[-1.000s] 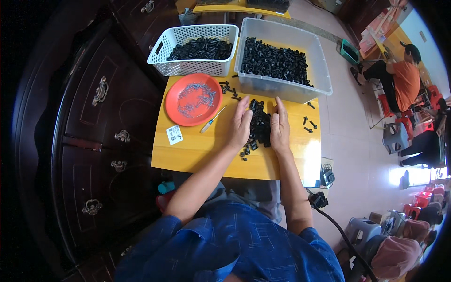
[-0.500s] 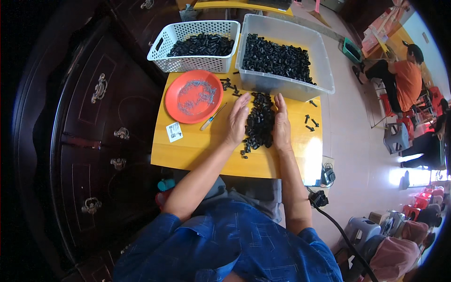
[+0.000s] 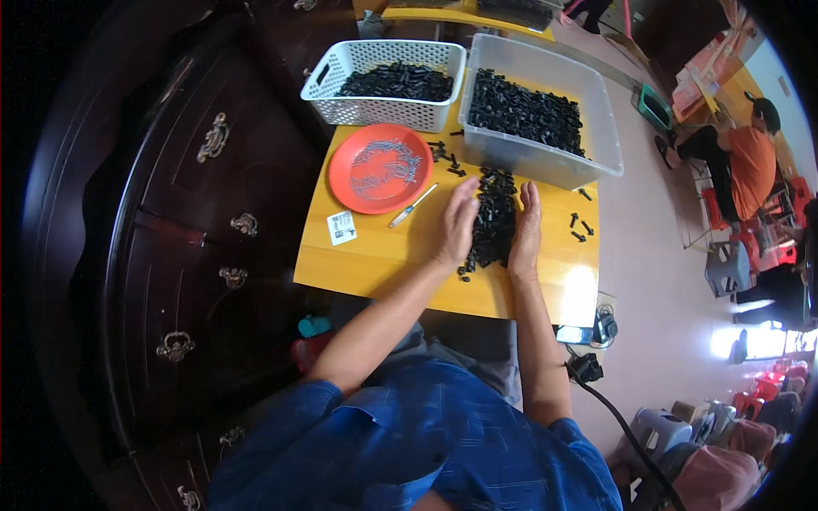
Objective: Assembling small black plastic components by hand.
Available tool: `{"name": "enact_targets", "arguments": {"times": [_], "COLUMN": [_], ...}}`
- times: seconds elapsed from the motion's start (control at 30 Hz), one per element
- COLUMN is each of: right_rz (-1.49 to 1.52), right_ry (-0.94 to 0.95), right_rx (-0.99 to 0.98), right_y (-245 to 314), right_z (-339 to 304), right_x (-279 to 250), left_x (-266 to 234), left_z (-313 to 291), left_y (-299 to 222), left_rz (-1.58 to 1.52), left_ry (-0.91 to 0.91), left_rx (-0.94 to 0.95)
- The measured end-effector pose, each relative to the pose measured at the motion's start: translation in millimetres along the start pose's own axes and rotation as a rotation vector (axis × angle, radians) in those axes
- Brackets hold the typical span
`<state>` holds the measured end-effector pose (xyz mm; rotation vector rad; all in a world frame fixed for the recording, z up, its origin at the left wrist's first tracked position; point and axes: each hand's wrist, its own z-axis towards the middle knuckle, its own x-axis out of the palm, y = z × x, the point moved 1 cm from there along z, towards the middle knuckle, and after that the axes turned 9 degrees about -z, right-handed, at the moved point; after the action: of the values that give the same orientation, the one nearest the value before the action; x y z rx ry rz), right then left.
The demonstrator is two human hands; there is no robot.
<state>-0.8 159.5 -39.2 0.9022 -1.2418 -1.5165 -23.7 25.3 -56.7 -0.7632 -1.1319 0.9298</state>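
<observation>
"Our left hand and right hand stand apart, flat and upright, with the heap of small black parts on the table between them. We aren't pinching anything."

"What has just changed for us?"

"Our hands are a bit nearer each other than half a second ago, and the heap looks slimmer. We think that means the parts are being pressed into one long, neat pile."

"Do we touch it?"

"We seem to, on both sides, but we can't see all of our skin there."

"Let's name the rest, big things first. We have the yellow table under it all."

"Next is our clear bin, behind the heap, holding lots of black bits. Our white basket is just left of it, holding more black pieces."

"In front of the basket we see the red plate. A pen-like tool lies between it and our left hand."

"Closer to us than the plate is a white label."

"Past our right hand lie a few loose black sticks."

"And our smallest things are thin grey pins, lying on the plate."
</observation>
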Motion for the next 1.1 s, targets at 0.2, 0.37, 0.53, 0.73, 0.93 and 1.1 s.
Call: {"name": "enact_targets", "arguments": {"times": [0.2, 0.37, 0.53, 0.73, 0.93, 1.1], "right_rz": [-0.017, -0.178, -0.147, -0.495, -0.657, -0.748], "right_ry": [-0.003, -0.098, -0.15, -0.136, -0.049, 0.078], "right_rx": [-0.01, -0.079, -0.045, -0.114, -0.244, -0.228], "right_y": [7, 7, -5, 22, 29, 38], "right_z": [-13, -23, -38, -64, -73, -75], "right_x": [15, -8, -28, -26, -28, -23], "left_x": [-3, -54, -127, -152, -145, -148], "left_z": [-1, 11, 37, 51, 55, 57], "left_y": [-3, -54, -105, -112, -106, -108], "left_rz": [0.035, 0.269, 0.818, 1.232, 1.31, 1.388], "left_ry": [0.005, -0.005, 0.026, 0.362, 0.433, 0.485], "left_rx": [0.004, 0.072, 0.291, 0.073, 0.086, 0.131]}}
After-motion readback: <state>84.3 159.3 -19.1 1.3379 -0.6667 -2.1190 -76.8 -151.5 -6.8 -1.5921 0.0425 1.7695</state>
